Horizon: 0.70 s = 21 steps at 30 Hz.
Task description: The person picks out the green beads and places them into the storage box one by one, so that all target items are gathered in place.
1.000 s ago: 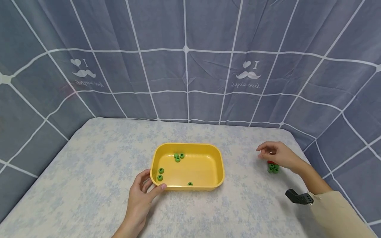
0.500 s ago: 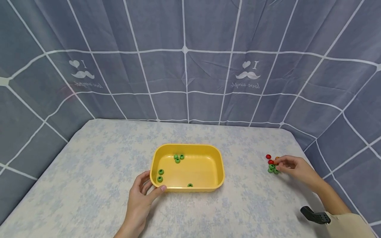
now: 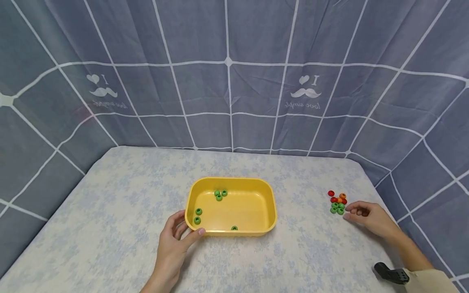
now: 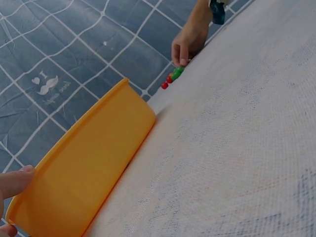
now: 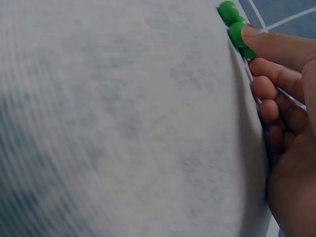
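Note:
My left hand [image 3: 172, 242] grips the near-left corner of a yellow plastic tray [image 3: 253, 211], thumb on the rim and fingers along the outer wall. Several green beads [image 3: 219, 197] with holes lie in the tray, some towards its left side and one by the near wall. Over on the right, my right hand [image 3: 370, 217] is beside a small pile of beads, thumb and index finger apart at the green beads [image 3: 340, 211] on its near side. In the right wrist view the thumb tip overlaps a green bead [image 5: 237, 34]; whether it touches cannot be told.
Red beads [image 3: 331, 193] and orange beads [image 3: 342, 196] lie behind the green ones in the pile. A pale floral cloth covers the table [image 3: 121, 195]. A grey-blue checked curtain [image 3: 256, 93] hangs behind and at both sides.
My right hand has come down from above the pile and drawn back to its right, near side, uncovering the red and orange beads. My left hand and the tray have stayed put.

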Each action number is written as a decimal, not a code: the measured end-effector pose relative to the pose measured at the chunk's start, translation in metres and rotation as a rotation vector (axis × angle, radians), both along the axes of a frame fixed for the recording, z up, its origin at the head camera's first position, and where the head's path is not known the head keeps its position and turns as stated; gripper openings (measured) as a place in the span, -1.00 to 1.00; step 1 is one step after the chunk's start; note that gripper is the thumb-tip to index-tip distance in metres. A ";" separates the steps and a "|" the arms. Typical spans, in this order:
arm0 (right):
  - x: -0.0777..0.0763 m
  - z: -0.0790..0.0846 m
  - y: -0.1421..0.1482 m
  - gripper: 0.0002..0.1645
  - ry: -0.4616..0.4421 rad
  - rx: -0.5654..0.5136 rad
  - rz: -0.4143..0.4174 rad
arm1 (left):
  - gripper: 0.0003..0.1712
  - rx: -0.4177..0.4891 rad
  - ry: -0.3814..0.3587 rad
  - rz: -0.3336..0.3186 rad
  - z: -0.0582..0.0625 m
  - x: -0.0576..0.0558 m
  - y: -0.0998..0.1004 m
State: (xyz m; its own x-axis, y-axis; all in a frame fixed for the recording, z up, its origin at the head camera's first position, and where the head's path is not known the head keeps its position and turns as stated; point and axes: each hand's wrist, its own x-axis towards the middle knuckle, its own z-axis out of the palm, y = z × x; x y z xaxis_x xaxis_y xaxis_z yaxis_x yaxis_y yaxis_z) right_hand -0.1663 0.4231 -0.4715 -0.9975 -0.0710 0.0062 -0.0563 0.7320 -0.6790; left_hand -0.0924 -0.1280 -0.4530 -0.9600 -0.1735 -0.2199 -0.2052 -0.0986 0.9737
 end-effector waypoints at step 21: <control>-0.002 -0.007 -0.018 -0.60 0.035 0.093 -0.027 | -0.08 -0.007 0.013 -0.008 -0.002 0.001 0.000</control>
State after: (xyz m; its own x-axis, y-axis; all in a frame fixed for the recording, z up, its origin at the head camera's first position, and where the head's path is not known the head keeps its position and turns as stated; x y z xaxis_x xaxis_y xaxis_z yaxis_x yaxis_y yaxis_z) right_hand -0.1686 0.4048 -0.4788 -0.9983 -0.0462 0.0354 -0.0581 0.7932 -0.6061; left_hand -0.0913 -0.1283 -0.4549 -0.9640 -0.1672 -0.2067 -0.1938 -0.0904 0.9769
